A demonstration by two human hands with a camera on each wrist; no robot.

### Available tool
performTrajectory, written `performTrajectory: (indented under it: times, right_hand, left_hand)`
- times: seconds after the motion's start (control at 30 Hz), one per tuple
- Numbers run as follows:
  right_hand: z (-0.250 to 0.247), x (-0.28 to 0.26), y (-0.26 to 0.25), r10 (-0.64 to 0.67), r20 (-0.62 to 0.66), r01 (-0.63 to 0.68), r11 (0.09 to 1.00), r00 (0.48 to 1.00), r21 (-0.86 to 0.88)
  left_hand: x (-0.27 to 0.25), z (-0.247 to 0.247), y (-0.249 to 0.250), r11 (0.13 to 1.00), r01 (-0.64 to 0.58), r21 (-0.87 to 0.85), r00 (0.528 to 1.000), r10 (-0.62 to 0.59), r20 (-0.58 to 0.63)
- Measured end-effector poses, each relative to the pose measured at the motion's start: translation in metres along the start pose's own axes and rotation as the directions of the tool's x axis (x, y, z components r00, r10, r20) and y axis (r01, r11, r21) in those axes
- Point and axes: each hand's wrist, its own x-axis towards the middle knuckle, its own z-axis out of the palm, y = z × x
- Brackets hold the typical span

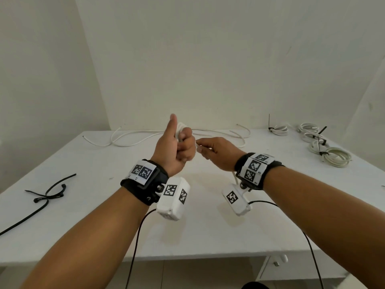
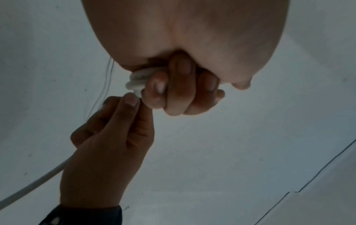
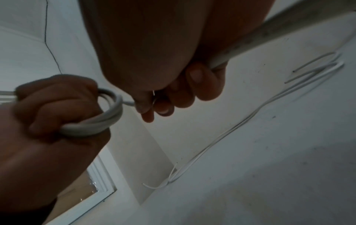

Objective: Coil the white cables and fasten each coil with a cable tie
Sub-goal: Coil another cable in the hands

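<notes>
Left hand (image 1: 177, 149) is raised above the bench (image 1: 208, 226), fingers curled tight around a small coil of white cable (image 3: 108, 120), thumb sticking straight up. The coil shows several loops stacked in the fist; in the head view only a bit of it peeks out above the fingers (image 1: 180, 127).

Right hand (image 1: 216, 152) sits just beside the left, pinching the cable's free run between thumb and fingertips right where it leaves the coil. From that pinch the cable passes back under the right palm (image 3: 269, 35) and out of frame.

Loose white cables (image 1: 145, 136) lie uncoiled along the far edge of the bench, behind both hands, ends splayed left and right.

Far right of the bench: finished coils (image 1: 320, 142), each cinched with a black tie, lying close together in a row, some touching.

Near left of the bench: spare black cable ties (image 1: 46, 193) in a loose crossed pile, well apart from the hands.

Both wrists carry strapped camera units with printed marker tags, black leads hanging off toward the bench's near edge
</notes>
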Motion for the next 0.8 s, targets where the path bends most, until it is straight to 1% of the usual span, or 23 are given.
performTrajectory:
  times: [0.13, 0.2, 0.3, 0.37, 0.47, 0.57, 0.63, 0.73, 0.8]
  right_hand:
    - [0.008, -0.005, -0.013, 0.045, 0.108, -0.037, 0.996, 0.993, -0.081]
    - [0.014, -0.006, -0.018, 0.068, 0.147, -0.049, 0.99, 0.987, -0.132]
    - [0.022, -0.009, -0.02, 0.094, 0.184, -0.056, 0.978, 0.978, -0.201]
    - [0.024, -0.012, -0.023, 0.091, 0.209, -0.037, 0.968, 0.974, -0.249]
    - [0.022, -0.014, -0.031, 0.091, 0.245, -0.017, 0.957, 0.965, -0.289]
    - [0.019, -0.015, -0.037, 0.095, 0.276, 0.001, 0.944, 0.956, -0.33]
    - [0.018, -0.014, -0.04, 0.092, 0.291, 0.021, 0.931, 0.952, -0.363]
    - [0.015, -0.015, -0.044, 0.083, 0.317, 0.067, 0.897, 0.945, -0.436]
    - [0.01, -0.013, -0.047, 0.076, 0.331, 0.113, 0.849, 0.941, -0.516]
  left_hand:
    - [0.011, 0.0, -0.003, 0.998, -0.06, 0.025, 0.992, 0.062, -0.114]
    - [0.016, 0.0, -0.004, 0.991, -0.111, 0.068, 0.973, 0.123, -0.195]
    - [0.022, -0.003, -0.004, 0.968, -0.163, 0.193, 0.928, 0.217, -0.302]
    - [0.025, -0.005, -0.006, 0.936, -0.161, 0.313, 0.905, 0.266, -0.331]
    - [0.028, -0.011, -0.012, 0.852, -0.142, 0.504, 0.889, 0.333, -0.313]
    - [0.03, -0.019, -0.02, 0.713, -0.133, 0.689, 0.874, 0.411, -0.258]
    - [0.033, -0.026, -0.023, 0.625, -0.113, 0.773, 0.872, 0.435, -0.224]
    - [0.034, -0.03, -0.024, 0.511, -0.092, 0.855, 0.899, 0.411, -0.149]
    - [0.032, -0.031, -0.024, 0.43, -0.052, 0.901, 0.928, 0.355, -0.115]
